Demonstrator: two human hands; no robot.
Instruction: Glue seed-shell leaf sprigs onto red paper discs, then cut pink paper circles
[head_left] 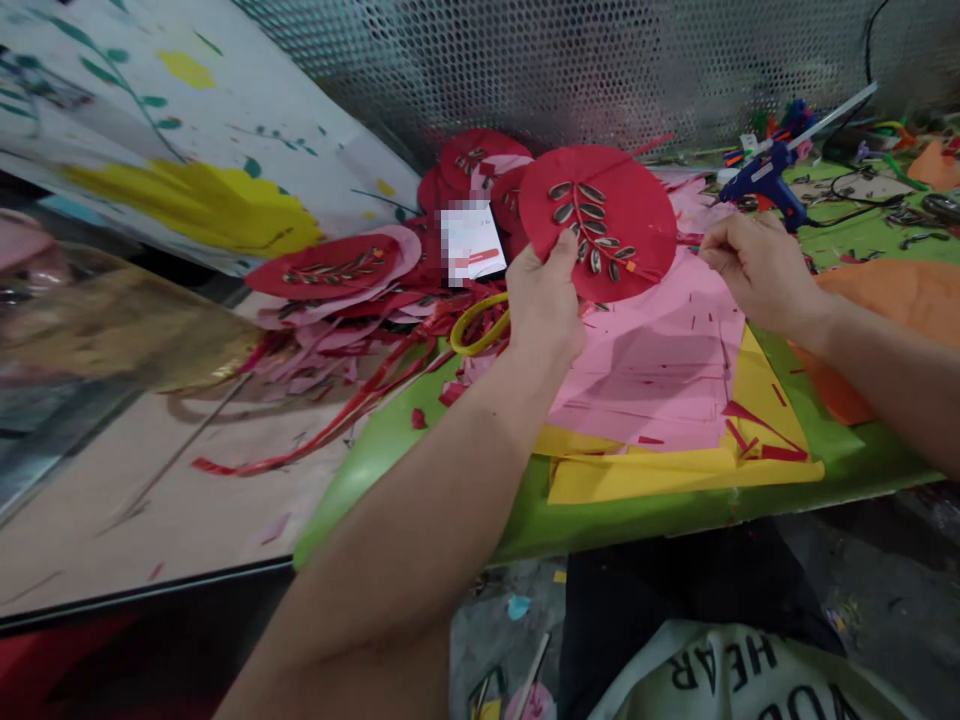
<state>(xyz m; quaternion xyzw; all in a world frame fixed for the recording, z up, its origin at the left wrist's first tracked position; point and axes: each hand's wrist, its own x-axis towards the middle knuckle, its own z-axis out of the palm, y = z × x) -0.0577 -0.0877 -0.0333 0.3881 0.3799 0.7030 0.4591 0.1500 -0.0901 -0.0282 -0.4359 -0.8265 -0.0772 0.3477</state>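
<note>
My left hand (546, 295) grips the lower left edge of a red paper disc (637, 200), which bears a leafy sprig made of dark striped seeds and a small orange piece. To the right of the disc, over the edge of the pink sheets (645, 370), is my right hand (757, 265), its fingers curled together; whatever they hold is too small to make out. A blue glue gun (761, 185) with a clear stick stands just behind that hand. More decorated red discs (345, 265) are piled at the left, near yellow-handled scissors (476, 325).
A lit phone (474, 242) leans among the discs. Yellow sheets (675, 475) lie under the pink ones on the green table cover (420, 475). Orange paper (892, 310) is at the right, with red ribbons (322, 435) at the left. Perforated metal (600, 75) rises behind.
</note>
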